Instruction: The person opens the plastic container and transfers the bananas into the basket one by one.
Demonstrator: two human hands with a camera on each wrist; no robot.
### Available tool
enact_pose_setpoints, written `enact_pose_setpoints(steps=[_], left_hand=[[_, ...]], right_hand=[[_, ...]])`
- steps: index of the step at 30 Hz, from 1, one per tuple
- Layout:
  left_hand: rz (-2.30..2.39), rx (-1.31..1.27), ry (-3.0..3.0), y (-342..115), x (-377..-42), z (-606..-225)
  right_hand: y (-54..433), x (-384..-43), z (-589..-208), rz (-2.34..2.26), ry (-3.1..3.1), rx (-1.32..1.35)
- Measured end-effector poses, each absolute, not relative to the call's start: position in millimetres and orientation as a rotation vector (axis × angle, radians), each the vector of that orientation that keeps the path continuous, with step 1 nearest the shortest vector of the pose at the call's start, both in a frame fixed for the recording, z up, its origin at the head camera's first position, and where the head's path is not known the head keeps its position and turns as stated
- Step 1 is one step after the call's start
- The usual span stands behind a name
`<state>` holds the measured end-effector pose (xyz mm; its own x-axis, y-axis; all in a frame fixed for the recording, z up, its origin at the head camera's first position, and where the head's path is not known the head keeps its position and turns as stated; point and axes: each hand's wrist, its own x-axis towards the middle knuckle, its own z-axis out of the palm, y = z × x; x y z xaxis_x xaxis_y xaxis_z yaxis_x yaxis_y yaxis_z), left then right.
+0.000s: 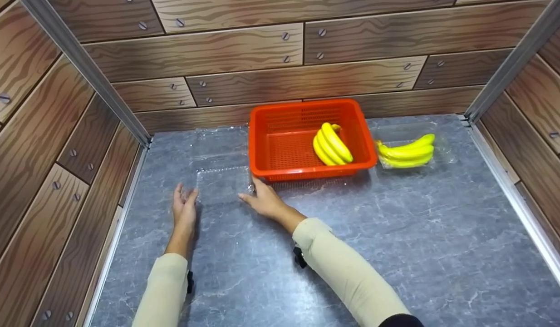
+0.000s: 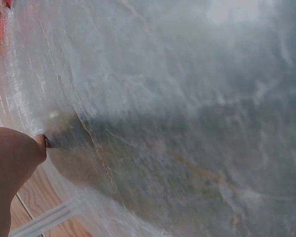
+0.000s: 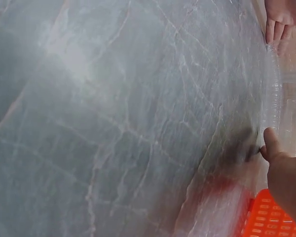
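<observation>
A clear plastic clamshell box (image 1: pixel 223 184) lies opened flat on the table left of the red basket, its lid half (image 1: pixel 218 144) toward the back wall. Beside the box's left edge is my left hand (image 1: pixel 184 209), fingers loosely extended and holding nothing. At the opposite edge, my right hand (image 1: pixel 267 200) has its fingertips against the plastic, thumb spread away, close to the basket's front left corner. In the right wrist view the right thumb (image 3: pixel 272 143) shows by the box's ribbed rim (image 3: pixel 271 94). A bunch of bananas (image 1: pixel 332 145) lies inside the red basket (image 1: pixel 314 172).
Right of the basket, a second bunch of bananas (image 1: pixel 407 152) sits in another clear plastic box (image 1: pixel 443 150). More clear plastic (image 1: pixel 307 185) shows beneath the basket's front edge. Wood-patterned walls (image 1: pixel 243 54) enclose the grey marbled table (image 1: pixel 398 236) on three sides.
</observation>
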<state>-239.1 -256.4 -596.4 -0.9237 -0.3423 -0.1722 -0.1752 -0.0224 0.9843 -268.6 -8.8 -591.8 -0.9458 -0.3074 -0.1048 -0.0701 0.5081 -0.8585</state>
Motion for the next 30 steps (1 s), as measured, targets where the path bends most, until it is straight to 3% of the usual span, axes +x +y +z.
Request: enact_pose_setpoints(steps=[10,18,30], left_hand=[[-2.080,0.567,-2.087,-254,-241,-596],[-2.012,0.586,-2.091,-255,-238,-599],[-1.811,0.714,-2.218,-227,-217,-589]], right_hand=[[-5,-265,-586,-1.395,2.475,-0.329],[7,-254,-577,-1.258,2.527,-0.493],[91,-221,-553,-0.862,2.596,-0.890]])
